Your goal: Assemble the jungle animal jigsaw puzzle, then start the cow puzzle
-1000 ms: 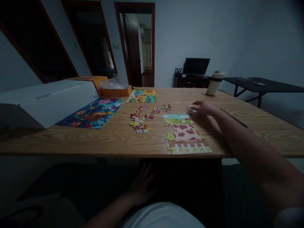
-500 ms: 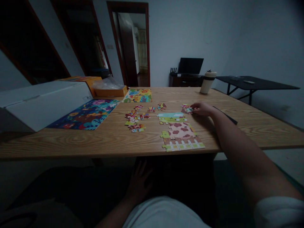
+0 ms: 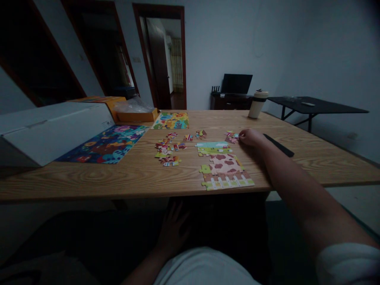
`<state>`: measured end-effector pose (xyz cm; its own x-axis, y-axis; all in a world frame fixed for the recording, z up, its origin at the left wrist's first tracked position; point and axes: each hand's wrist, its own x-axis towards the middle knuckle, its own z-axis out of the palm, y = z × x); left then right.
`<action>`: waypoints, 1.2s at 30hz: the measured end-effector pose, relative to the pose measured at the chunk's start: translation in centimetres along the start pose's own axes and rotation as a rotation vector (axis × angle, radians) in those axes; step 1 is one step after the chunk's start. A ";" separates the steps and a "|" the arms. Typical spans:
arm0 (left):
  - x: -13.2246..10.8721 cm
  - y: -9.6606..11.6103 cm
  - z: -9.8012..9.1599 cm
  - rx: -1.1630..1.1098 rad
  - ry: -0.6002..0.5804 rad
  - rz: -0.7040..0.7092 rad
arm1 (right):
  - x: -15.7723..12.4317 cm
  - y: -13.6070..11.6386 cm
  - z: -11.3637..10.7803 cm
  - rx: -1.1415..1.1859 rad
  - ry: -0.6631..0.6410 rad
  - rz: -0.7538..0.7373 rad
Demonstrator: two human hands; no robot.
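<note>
My right hand [image 3: 251,137] reaches over the table with fingers pinched at the right edge of a small group of loose puzzle pieces [image 3: 230,137]. A pale puzzle piece [image 3: 236,135] shows at the fingertips, mostly covered by them. Nearer to me lies a joined puzzle section [image 3: 225,164] with a sky and grass strip, a brown-spotted pink body and a white fence. To its left, more loose puzzle pieces [image 3: 168,150] lie scattered and overlapping. Below the table edge, my left hand [image 3: 173,227] rests on my lap in shadow, fingers spread, holding nothing.
A dark picture sheet [image 3: 107,144] lies beside a long white box [image 3: 56,132] at the left. Behind are a yellow picture sheet [image 3: 170,120] and an orange box [image 3: 138,115] holding clear plastic. A cup [image 3: 257,105] and a black flat object [image 3: 279,145] sit at the right.
My right hand's fingers have drawn together and shifted slightly off the loose pieces, uncovering more of them. The joined section and my left hand stay put; the view has shifted slightly.
</note>
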<state>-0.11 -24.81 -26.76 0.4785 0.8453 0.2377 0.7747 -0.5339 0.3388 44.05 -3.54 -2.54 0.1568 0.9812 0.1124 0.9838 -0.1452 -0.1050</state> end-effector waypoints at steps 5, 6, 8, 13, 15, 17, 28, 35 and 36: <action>-0.1 0.0 0.1 0.011 -0.002 0.003 | -0.3 -0.4 0.1 -0.038 0.080 0.138; -0.1 0.0 0.1 0.012 -0.006 0.002 | -0.3 -0.3 0.0 -0.030 0.085 0.162; -0.1 0.1 0.0 0.012 -0.012 -0.001 | -0.4 0.0 -0.2 0.008 0.094 0.204; 0.0 0.0 0.0 0.013 -0.010 -0.012 | -0.1 1.8 -0.5 0.135 0.126 0.292; 0.0 -0.1 0.0 0.008 -0.005 -0.008 | 0.1 2.5 -0.4 0.167 0.137 0.306; -0.1 -0.2 0.1 0.005 0.005 -0.001 | 0.3 3.2 -0.3 0.176 0.148 0.306; 0.0 0.0 -0.1 -0.022 0.013 0.003 | 0.5 4.2 -0.1 0.215 0.021 0.305; 0.1 0.2 -2.8 -0.525 0.035 -0.291 | 0.0 2.9 -0.4 0.434 0.005 0.299; -0.1 0.2 -3.4 -0.679 -0.005 -0.400 | -0.1 2.7 -0.5 0.453 0.007 0.294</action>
<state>-1.38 -25.05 -23.60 0.2197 0.9753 -0.0232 0.4674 -0.0844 0.8800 46.72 -4.04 -2.37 0.4220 0.9064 0.0204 0.7626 -0.3427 -0.5485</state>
